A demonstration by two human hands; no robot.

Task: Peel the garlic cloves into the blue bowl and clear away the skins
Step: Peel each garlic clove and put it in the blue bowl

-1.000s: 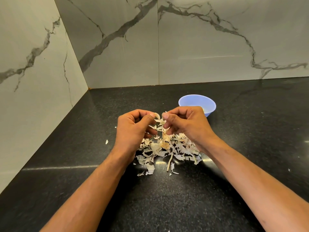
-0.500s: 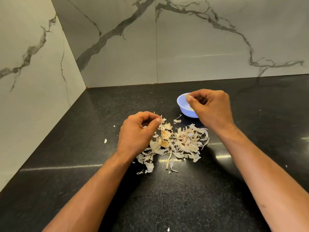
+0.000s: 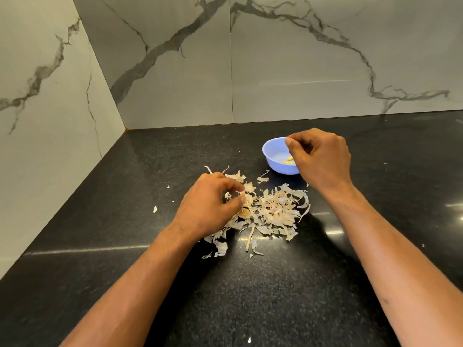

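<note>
The blue bowl [image 3: 271, 160] stands on the black counter at back right, with a few yellowish peeled cloves [image 3: 288, 160] inside. My right hand [image 3: 322, 159] hovers over the bowl's right side and hides that rim; its fingers are curled, thumb tip against forefinger, with nothing visible between them. A pile of dry garlic skins [image 3: 278, 209] lies in front of the bowl. My left hand [image 3: 206, 209] rests at the pile's left edge, thumb and fingers pinching a skin-covered garlic piece [image 3: 245, 210].
The black stone counter [image 3: 250, 296] meets marble walls at the left [image 3: 50, 146] and back [image 3: 300, 71]. Stray skin flecks lie left of the pile [image 3: 155, 209] and near the front edge [image 3: 249, 340].
My right hand left the left hand and moved back right to the bowl. My left hand dropped into the skin pile and took a garlic piece.
</note>
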